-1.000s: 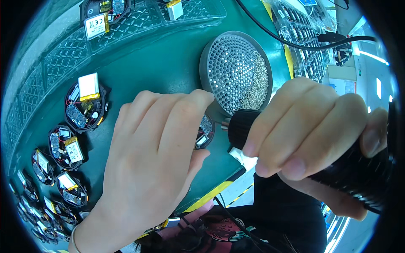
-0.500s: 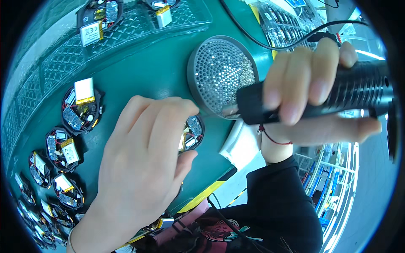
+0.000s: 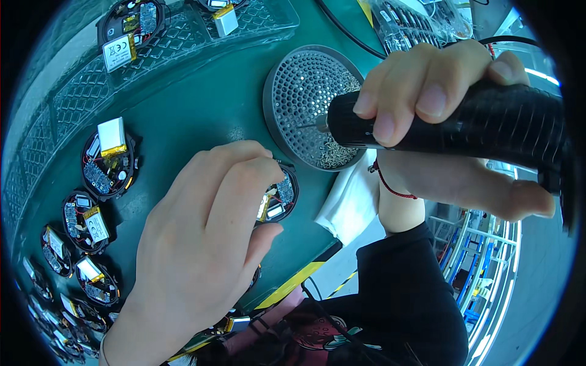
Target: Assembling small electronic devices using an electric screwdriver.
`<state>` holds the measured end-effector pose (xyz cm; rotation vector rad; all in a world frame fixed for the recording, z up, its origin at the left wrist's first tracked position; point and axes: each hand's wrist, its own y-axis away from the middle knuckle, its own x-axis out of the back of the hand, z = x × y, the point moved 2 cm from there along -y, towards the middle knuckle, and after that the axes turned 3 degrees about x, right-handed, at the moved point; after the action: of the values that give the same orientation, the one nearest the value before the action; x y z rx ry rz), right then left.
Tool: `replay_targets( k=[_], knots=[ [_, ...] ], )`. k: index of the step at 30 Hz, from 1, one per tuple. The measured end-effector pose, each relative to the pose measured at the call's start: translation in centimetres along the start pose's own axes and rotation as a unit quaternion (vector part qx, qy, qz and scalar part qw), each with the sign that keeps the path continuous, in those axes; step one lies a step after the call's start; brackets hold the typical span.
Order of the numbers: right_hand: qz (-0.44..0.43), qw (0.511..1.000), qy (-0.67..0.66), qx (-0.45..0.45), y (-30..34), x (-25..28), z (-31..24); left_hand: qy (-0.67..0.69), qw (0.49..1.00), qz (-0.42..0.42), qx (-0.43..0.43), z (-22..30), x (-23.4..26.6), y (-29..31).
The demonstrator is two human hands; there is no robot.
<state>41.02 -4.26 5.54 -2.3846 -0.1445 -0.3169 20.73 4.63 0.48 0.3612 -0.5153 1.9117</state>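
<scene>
My right hand [image 3: 421, 91] is wrapped around a black electric screwdriver [image 3: 494, 125], which lies nearly level. Its metal bit points left, over a round grey screw tray [image 3: 269, 116] with a perforated plate. Small silver screws [image 3: 337, 154] are heaped along the tray's right and near sides. Left of the tray, my left hand [image 3: 201, 226] curls its fingers over a round black device housing [image 3: 293, 201], gripping it on the green mat. A blue circuit board and a gold-edged part show inside the housing; the rest is hidden under my fingers.
Several similar open housings with silver battery packs [image 3: 111, 136] line the mat's left side. A clear plastic tray [image 3: 177, 52] with more of them lies at the far left. White cloth [image 3: 348, 204] sits by the right edge, bagged parts [image 3: 409, 27] and a black cable [image 3: 348, 33] beyond.
The screwdriver's bit has moved from the gap beside the housing to over the screw tray. My left hand keeps its grip with little movement. The view has shifted slightly.
</scene>
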Motion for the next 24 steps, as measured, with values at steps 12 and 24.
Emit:
replay_targets(
  k=[12, 24],
  knots=[
    [0.049, 0.998, -0.029, -0.002, -0.3, -0.8, -3.0, 0.025, 1.0, 0.002, 0.008, 0.4, -0.1, -0.2],
    [0.076, 0.993, -0.057, 0.071, -0.3, -3.6, 0.1, 0.025, 1.0, 0.013, 0.006, 0.1, -0.3, -0.1]
  ],
)
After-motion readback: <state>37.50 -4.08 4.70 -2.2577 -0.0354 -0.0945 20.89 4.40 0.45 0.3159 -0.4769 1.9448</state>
